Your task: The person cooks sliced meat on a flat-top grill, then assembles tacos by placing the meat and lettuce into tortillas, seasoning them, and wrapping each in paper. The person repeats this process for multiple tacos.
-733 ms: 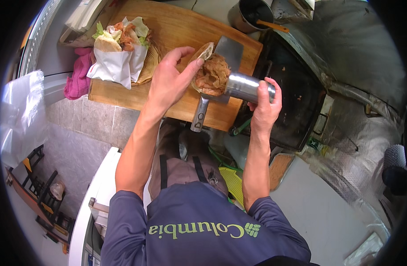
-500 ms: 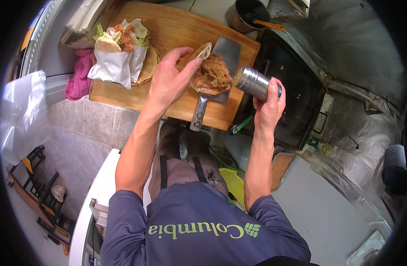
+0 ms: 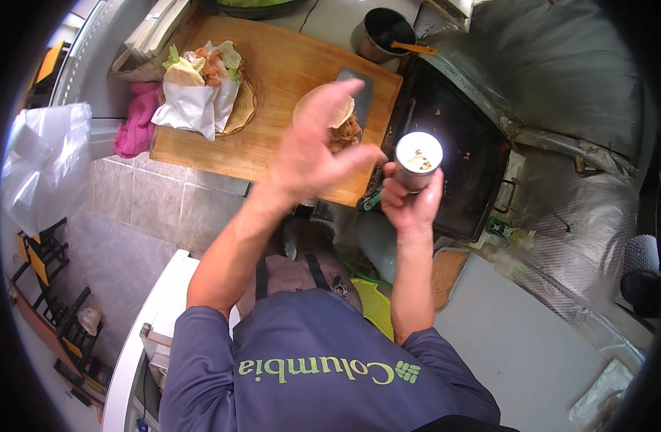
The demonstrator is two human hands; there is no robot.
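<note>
My right hand (image 3: 415,205) grips a metal shaker (image 3: 420,161) upright, its round bright top speckled with small brown bits. With fingers spread, my left hand (image 3: 316,155) hovers over the wooden board (image 3: 273,65), empty, its thumb reaching toward the shaker. Partly hidden behind that hand is a split flatbread (image 3: 342,114) with browned fried meat (image 3: 346,135). They rest on a flat metal spatula (image 3: 360,88), whose handle is mostly covered by my hand. At the board's left, filled flatbreads with lettuce and meat stand in white paper wrappers (image 3: 188,110) on a round woven tray (image 3: 245,108).
To the right of the board lies a dark griddle (image 3: 463,137) with scattered crumbs. A dark pot (image 3: 379,49) with an orange-handled tool stands behind it. A pink cloth (image 3: 137,121) hangs at the board's left edge. A green bowl (image 3: 255,9) shows at the far edge.
The shaker has gone from tilted over the meat to upright. My left hand has let go of the flatbread's top, which has dropped toward the meat, and now opens toward the shaker.
</note>
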